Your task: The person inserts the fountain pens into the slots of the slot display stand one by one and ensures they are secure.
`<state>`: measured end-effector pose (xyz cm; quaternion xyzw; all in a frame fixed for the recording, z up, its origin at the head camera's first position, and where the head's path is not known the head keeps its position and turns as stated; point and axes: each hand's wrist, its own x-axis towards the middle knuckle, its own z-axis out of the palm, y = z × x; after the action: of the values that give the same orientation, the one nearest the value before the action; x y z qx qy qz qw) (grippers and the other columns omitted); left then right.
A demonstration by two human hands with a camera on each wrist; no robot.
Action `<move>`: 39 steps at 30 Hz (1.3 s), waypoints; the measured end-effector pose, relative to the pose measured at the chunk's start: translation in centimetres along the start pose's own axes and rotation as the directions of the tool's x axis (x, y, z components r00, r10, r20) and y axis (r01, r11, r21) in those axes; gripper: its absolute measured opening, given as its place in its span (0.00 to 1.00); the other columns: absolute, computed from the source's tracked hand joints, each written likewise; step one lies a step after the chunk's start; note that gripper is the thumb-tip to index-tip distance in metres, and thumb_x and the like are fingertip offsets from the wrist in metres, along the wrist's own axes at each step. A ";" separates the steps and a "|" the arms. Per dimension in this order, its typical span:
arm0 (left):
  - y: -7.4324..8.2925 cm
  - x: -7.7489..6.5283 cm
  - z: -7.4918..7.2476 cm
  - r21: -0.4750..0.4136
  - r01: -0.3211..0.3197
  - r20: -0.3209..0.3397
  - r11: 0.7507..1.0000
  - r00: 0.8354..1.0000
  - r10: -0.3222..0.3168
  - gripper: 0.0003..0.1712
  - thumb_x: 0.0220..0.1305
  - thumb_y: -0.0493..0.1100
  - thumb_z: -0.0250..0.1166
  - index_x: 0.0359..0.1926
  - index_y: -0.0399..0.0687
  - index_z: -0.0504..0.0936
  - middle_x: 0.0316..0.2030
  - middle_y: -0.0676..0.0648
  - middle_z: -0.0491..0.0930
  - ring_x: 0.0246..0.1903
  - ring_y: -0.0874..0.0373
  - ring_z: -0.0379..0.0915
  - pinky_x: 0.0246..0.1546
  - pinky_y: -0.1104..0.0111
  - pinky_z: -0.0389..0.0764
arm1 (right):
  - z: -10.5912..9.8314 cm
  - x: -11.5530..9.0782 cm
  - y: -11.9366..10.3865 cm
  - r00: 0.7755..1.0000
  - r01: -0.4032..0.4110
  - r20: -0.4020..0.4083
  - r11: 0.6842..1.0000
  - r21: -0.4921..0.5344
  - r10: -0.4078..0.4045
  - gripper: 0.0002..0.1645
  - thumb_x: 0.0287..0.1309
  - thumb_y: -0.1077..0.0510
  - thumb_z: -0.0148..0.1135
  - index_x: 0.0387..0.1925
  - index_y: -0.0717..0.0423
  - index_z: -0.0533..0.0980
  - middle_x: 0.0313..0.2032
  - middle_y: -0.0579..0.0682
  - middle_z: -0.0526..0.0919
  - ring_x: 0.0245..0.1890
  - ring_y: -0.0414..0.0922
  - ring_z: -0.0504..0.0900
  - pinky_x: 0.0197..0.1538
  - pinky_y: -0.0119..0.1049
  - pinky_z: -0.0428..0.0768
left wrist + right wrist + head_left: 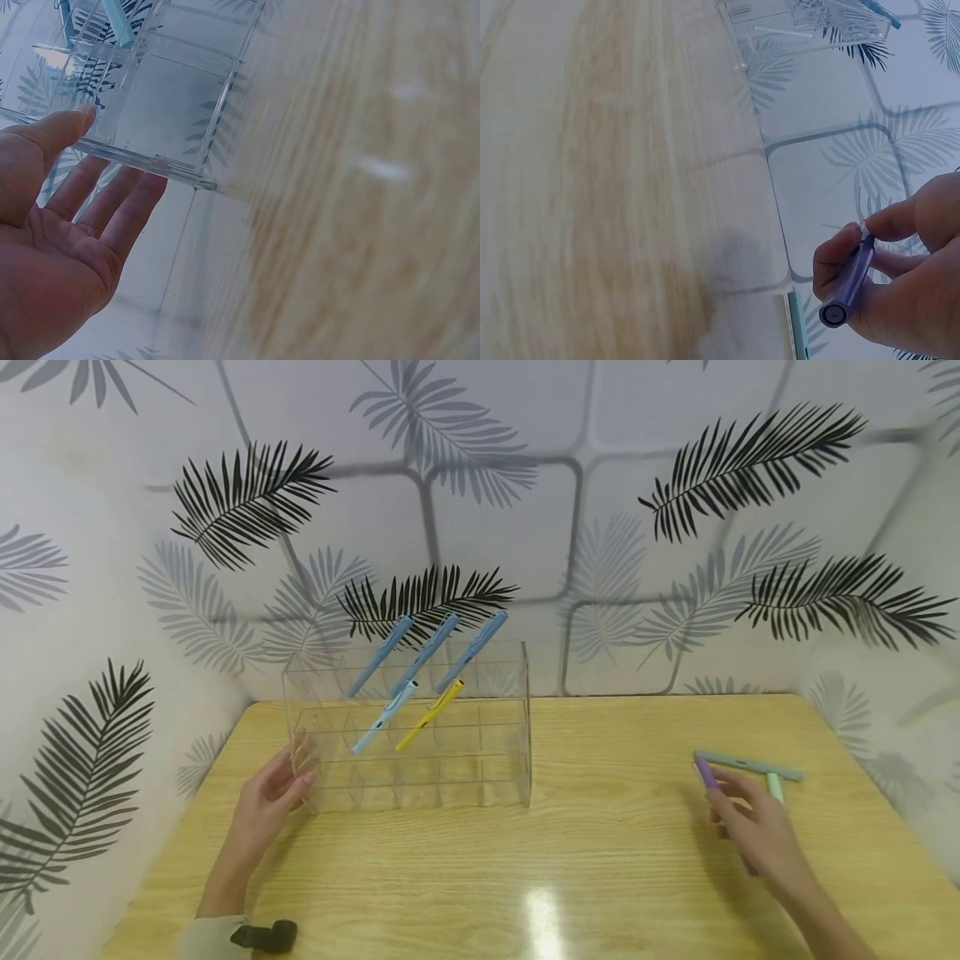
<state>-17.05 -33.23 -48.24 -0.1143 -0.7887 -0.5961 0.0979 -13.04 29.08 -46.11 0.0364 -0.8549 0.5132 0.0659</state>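
A clear acrylic pen rack point(420, 752) stands on the wooden table point(600, 860) at the back left. Three blue pens point(427, 652) lean in its back row, with a light blue pen point(384, 717) and a yellow pen point(430, 715) in front of them. My left hand point(272, 795) rests with straight fingers against the rack's left end; in the left wrist view its thumb point(64, 127) touches the rack point(172, 97). My right hand point(753, 822) pinches a purple pen point(705, 771) just above the table. The purple pen point(849, 281) sits between thumb and fingers.
A grey-green pen point(750, 765) and a pale green pen point(775, 787) lie on the table just beyond my right hand. Leaf-patterned walls close in the table at the back and both sides. A black strap point(264, 937) is on my left wrist.
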 end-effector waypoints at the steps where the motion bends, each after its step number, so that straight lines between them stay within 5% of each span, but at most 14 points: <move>1: 0.0 0.0 0.0 0.004 0.002 -0.002 1.000 1.000 -0.002 0.33 0.76 0.34 0.60 0.78 0.42 0.62 0.68 0.32 0.71 0.57 0.63 0.79 0.50 0.71 0.84 | 0.1 0.1 -0.2 1.000 0.004 -0.004 1.000 -0.004 -0.004 0.27 0.79 0.58 0.51 0.69 0.73 0.65 0.52 0.69 0.76 0.34 0.42 0.84 0.36 0.35 0.88; 7: 0.1 0.1 0.1 0.020 0.010 -0.003 1.000 1.000 -0.010 0.33 0.76 0.35 0.60 0.78 0.42 0.62 0.67 0.26 0.68 0.57 0.64 0.79 0.50 0.72 0.83 | 1.2 0.7 -1.0 0.999 0.015 -0.044 0.999 0.036 -0.013 0.26 0.76 0.57 0.58 0.65 0.71 0.69 0.51 0.65 0.77 0.35 0.43 0.86 0.36 0.36 0.89; 14: 0.3 0.1 0.0 0.019 -0.001 -0.002 1.000 1.000 0.001 0.33 0.76 0.35 0.59 0.78 0.42 0.62 0.68 0.29 0.69 0.57 0.64 0.79 0.49 0.72 0.84 | 2.5 1.2 -2.7 0.993 0.062 -0.102 0.997 -0.045 -0.066 0.24 0.72 0.56 0.64 0.61 0.67 0.75 0.50 0.66 0.84 0.39 0.29 0.83 0.39 0.28 0.86; 26: 0.2 0.0 -0.1 -0.011 -0.006 -0.004 1.000 1.000 0.006 0.33 0.76 0.34 0.60 0.78 0.41 0.62 0.68 0.38 0.73 0.58 0.64 0.78 0.48 0.73 0.84 | 4.7 2.8 -6.3 0.977 0.196 -0.119 0.962 0.192 -0.175 0.23 0.69 0.66 0.65 0.62 0.68 0.72 0.43 0.50 0.87 0.38 0.39 0.88 0.40 0.37 0.89; 39: 0.1 0.0 -0.1 0.001 -0.002 -0.012 1.000 1.000 0.002 0.33 0.75 0.34 0.60 0.78 0.42 0.63 0.65 0.46 0.77 0.57 0.64 0.79 0.49 0.74 0.83 | 7.2 4.4 -9.5 0.977 0.210 -0.118 0.893 0.398 -0.177 0.27 0.69 0.67 0.63 0.67 0.63 0.68 0.42 0.59 0.83 0.36 0.47 0.88 0.41 0.48 0.88</move>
<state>-17.02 -33.25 -48.08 -0.1116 -0.7884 -0.5961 0.1035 -16.72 18.27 -40.49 0.1141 -0.7175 0.6725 0.1412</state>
